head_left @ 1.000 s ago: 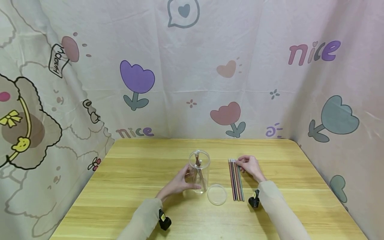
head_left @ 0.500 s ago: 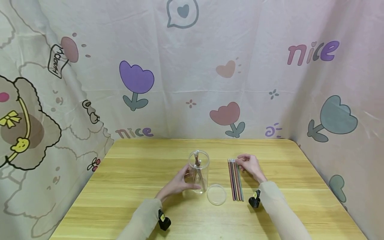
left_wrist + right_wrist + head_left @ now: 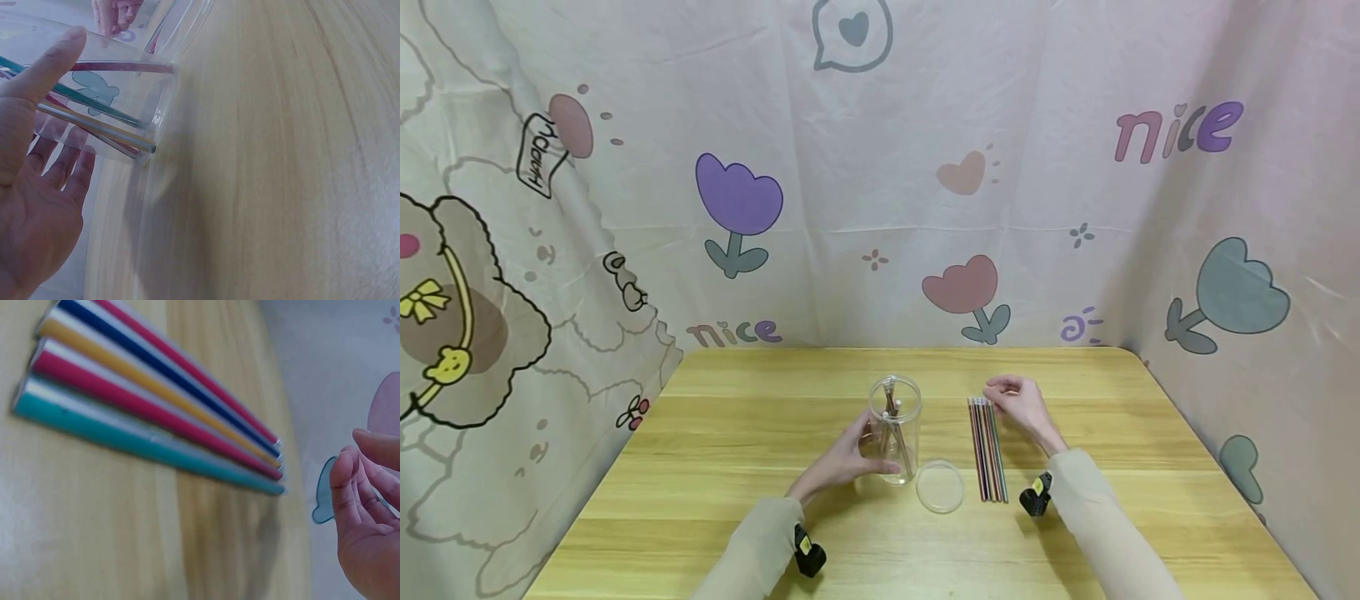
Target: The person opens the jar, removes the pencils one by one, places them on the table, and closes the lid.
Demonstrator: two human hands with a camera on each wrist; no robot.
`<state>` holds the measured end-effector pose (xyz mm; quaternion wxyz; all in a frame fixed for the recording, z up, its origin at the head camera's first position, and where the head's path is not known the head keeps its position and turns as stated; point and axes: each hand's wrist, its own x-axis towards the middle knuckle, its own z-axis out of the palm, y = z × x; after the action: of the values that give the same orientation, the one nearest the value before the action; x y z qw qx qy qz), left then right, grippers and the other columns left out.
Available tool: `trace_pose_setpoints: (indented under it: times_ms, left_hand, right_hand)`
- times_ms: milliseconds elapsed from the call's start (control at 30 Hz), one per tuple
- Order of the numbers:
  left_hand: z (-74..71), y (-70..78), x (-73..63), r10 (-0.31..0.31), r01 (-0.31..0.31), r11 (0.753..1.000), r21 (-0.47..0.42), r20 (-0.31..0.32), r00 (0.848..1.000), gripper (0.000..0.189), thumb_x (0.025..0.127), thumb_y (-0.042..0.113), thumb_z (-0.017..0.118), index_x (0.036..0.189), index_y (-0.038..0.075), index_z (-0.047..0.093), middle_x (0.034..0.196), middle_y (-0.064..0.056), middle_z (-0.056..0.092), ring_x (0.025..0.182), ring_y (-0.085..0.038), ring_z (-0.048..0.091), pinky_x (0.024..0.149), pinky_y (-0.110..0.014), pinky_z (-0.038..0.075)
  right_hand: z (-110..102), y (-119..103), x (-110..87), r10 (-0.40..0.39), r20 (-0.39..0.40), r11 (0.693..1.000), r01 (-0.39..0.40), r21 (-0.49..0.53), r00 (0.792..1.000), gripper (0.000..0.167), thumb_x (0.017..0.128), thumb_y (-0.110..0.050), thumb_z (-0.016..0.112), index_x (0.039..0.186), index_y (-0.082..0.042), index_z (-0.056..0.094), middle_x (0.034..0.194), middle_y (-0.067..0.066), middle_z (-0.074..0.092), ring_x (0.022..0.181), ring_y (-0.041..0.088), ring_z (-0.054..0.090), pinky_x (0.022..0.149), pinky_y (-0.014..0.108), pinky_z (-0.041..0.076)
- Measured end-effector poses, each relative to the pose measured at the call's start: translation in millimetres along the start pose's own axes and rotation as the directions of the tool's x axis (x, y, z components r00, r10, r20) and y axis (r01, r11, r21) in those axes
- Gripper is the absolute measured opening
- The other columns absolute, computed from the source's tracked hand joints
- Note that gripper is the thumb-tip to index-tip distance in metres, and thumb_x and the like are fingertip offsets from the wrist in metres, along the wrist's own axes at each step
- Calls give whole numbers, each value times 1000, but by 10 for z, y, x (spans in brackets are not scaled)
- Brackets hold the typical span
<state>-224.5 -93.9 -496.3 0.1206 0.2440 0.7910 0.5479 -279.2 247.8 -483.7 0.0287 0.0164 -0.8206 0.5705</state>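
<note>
A clear round jar (image 3: 913, 439) stands on the table with several pencils (image 3: 892, 437) leaning inside it. My left hand (image 3: 848, 458) holds the jar from its left side; in the left wrist view the thumb and fingers bend about its wall. To the right, several coloured pencils (image 3: 988, 450) lie side by side. By their far ends hovers my right hand (image 3: 1022, 407). In the right wrist view its loosely bent fingers (image 3: 345, 487) hold nothing and are apart from the green pencil (image 3: 144, 439), the outermost of the row.
A clear round lid (image 3: 940, 487) lies flat between the jar and the row of pencils. The wooden table (image 3: 737, 433) ends at a printed curtain (image 3: 850, 283) behind, and more cloth hangs on both sides.
My right hand has risen slightly and moved back off the pencils' far ends, with no pencil in it. The left hand keeps its hold on the jar.
</note>
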Motion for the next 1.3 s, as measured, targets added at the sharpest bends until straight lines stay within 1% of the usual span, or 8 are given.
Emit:
trace_pose_setpoints:
  times_ms: [167,300,533,667,833,933,1067,1300]
  left_hand:
    - [-6,-5,-2,2,-2,1000,1,6,1000,95,79,21,86,156,22,30,152,-17,47,140,-44,45,117,-64,36]
    - [-13,-6,-6,0,0,1000,8,10,1000,96,79,24,86,156,24,29,153,-17,46,140,-44,45,117,-65,36]
    - [-29,9,-15,-14,14,1000,10,7,1000,95,78,27,87,155,25,31,152,-15,48,140,-43,45,117,-65,35]
    - [-31,15,-18,-12,12,1000,12,5,1000,92,78,27,87,154,24,33,150,-15,49,140,-43,46,117,-65,35]
    - [-33,-2,-5,-11,11,1000,7,5,1000,90,79,23,86,153,22,35,151,-17,48,139,-44,46,117,-65,35]
    - [-32,-7,5,-12,12,1000,6,7,1000,90,79,22,86,153,22,35,151,-17,47,140,-44,45,117,-65,35]
    - [-30,2,8,-8,8,1000,1,10,1000,93,79,23,86,154,23,33,152,-16,47,140,-44,46,117,-65,36]
    - [-13,29,-9,-22,22,1000,0,9,1000,93,77,26,87,153,27,34,152,-15,48,140,-42,45,117,-66,35]
  right_hand:
    - [30,-112,-2,-46,23,998,44,49,999,36,93,-7,70,121,14,62,84,4,67,62,12,64,60,29,60]
    - [54,-212,1,-81,46,994,77,74,996,34,93,-9,69,119,12,63,84,1,66,61,12,64,62,32,61]
    - [118,-439,-26,-162,81,980,151,127,983,35,93,-8,70,119,13,63,84,-3,66,58,4,60,56,22,56]
    - [165,-573,-61,-221,108,968,205,145,969,31,92,-7,70,116,13,64,81,-4,66,57,2,59,53,18,53]
    - [207,-749,-119,-284,137,954,264,143,949,26,92,-6,71,112,10,66,80,-1,68,57,4,59,51,18,51]
    - [220,-852,-152,-310,160,947,291,135,937,24,91,-6,71,111,8,68,77,-3,69,57,7,58,51,19,49]
    - [231,-980,-189,-323,209,944,301,132,923,22,92,-6,71,110,5,69,73,-10,68,56,9,57,50,19,48]
    - [252,-1170,-241,-340,319,940,314,130,885,22,92,-7,70,111,4,70,72,-7,66,56,9,55,50,19,47]
